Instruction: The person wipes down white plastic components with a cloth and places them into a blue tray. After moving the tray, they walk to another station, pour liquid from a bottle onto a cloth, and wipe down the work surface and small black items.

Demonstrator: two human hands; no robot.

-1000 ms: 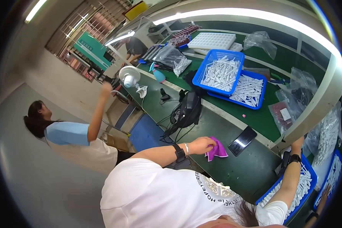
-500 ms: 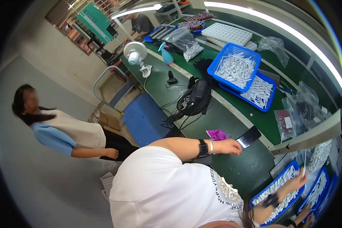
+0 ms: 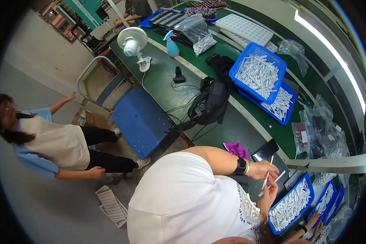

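Note:
My left hand [image 3: 262, 170], with a black watch on its wrist, is closed over the bench, its fingers on a thin white stick [image 3: 266, 179]. Just below it, my right hand [image 3: 267, 196] grips another slim white stick [image 3: 277, 179]. The two hands are close together and the sticks cross between them, so which fingers hold which end is partly hidden. Beside my right hand stands a blue tray [image 3: 312, 196] filled with similar white sticks. A dark phone [image 3: 265, 150] lies just beyond my left hand, next to a purple cloth [image 3: 236, 149].
Stacked blue baskets [image 3: 258, 46] of white sticks stand farther along the bench, near a black bag [image 3: 209, 101], a fan [image 3: 132, 42] and a spray bottle [image 3: 172, 49]. A co-worker's hands [image 3: 313, 221] are at lower right. Another person [image 3: 55, 140] stands left near a blue trolley [image 3: 140, 122].
My right hand has come from over the tray, with a stick, to my left hand. My left hand has left the phone's edge. The standing person has shifted and stretched out an arm.

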